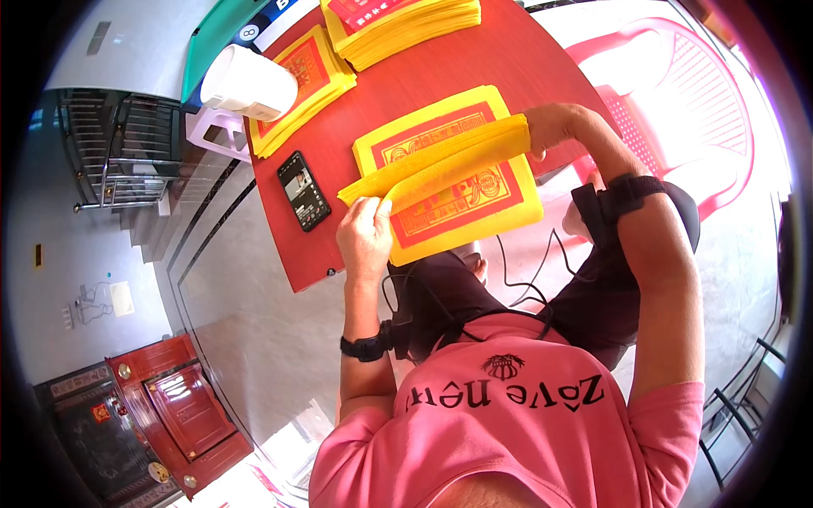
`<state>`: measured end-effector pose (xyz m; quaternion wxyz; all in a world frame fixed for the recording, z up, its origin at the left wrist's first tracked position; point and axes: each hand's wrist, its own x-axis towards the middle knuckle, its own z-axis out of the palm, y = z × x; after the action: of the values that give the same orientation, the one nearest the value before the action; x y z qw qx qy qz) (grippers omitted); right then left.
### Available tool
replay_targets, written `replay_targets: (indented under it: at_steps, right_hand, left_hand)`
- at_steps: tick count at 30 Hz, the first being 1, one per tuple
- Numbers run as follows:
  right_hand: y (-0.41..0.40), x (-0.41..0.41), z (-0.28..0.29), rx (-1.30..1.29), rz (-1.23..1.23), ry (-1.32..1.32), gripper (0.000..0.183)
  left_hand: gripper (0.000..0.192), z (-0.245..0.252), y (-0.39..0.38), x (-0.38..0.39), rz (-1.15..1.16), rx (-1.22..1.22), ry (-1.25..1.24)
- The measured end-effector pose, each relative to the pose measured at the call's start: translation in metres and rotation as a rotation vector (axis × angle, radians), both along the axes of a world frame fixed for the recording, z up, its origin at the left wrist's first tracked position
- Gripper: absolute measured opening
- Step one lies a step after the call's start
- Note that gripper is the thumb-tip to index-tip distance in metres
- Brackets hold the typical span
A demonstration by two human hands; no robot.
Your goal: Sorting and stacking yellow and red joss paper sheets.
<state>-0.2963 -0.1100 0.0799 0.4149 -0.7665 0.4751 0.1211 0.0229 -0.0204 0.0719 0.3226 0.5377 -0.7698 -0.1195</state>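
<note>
A sheaf of yellow joss paper sheets (457,155) is bent up into a fold above a stack of joss paper (438,219) printed in red. My left hand (365,235) pinches the sheaf's near-left end between thumb and fingers. At the other end, my right hand (552,130) grips the sheets; its fingertips are partly hidden behind the paper. The printed stack lies at the edge of the red table (406,82), its near side jutting out above my lap.
A smartphone (303,190) with a lit screen lies left of the stack. Behind it, a white cup-like container (249,82) stands on another joss paper pile (317,82). A thicker yellow pile (413,32) carries red packets. A pink plastic chair (692,108) stands right; a black cable (540,292) hangs across my lap.
</note>
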Motion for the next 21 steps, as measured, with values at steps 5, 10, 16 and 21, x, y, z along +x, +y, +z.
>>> replay_targets:
  at_steps: [5,10,16,21]
  right_hand:
    - [0.003,-0.003,-0.005,0.039,0.075,-0.034,0.05]
    - [0.011,-0.004,-0.015,0.121,-0.091,-0.267,0.056]
    - [0.008,0.001,-0.019,0.017,-0.169,-0.33,0.049]
    - [0.006,0.006,-0.008,0.02,-0.211,-0.262,0.047]
  left_hand:
    - [0.013,-0.001,-0.002,-0.002,0.007,-0.024,0.002]
    - [0.012,-0.001,-0.003,-0.003,0.011,-0.028,-0.001]
    - [0.009,0.005,-0.003,-0.003,0.012,-0.189,-0.02]
    - [0.012,0.028,0.009,-0.008,0.005,-0.327,0.026]
